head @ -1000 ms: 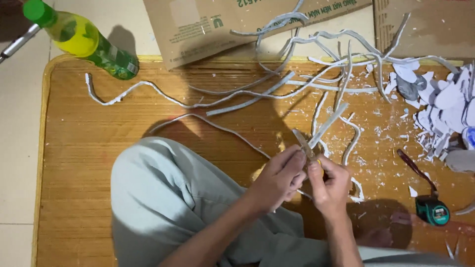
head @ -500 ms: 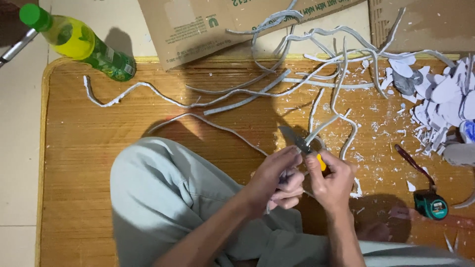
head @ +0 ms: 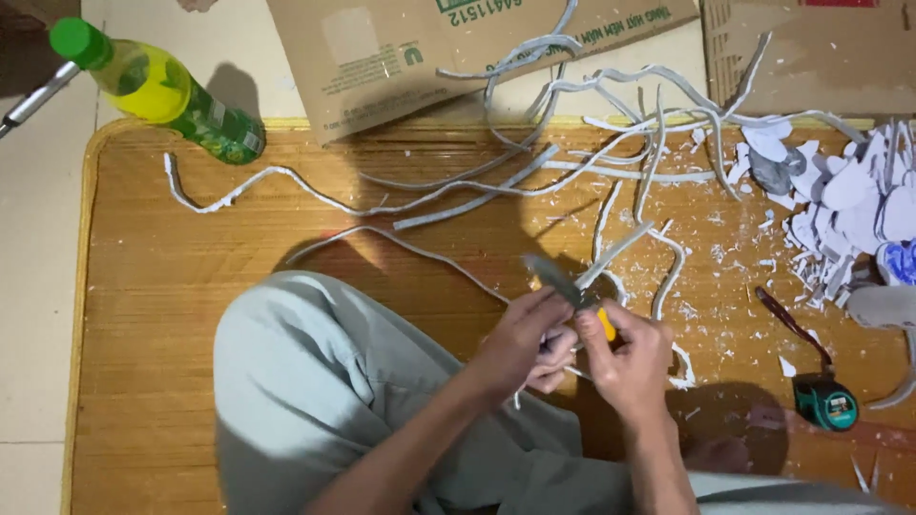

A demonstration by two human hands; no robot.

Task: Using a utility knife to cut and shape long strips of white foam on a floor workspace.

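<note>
Underneath, woven mat (head: 172, 315) carried everything, w/ cardboard box (head: 401, 57) at far edge. Mid-frame, left hand (head: 520, 343) pinched a white strip (head: 611, 257) above the lap; right hand (head: 625, 358) gripped a yellow-handled knife (head: 568, 286), blade against strip.

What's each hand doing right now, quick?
Left hand: closed on the white strip, by the knife blade.
Right hand: closed on the knife at its yellow handle.
</note>
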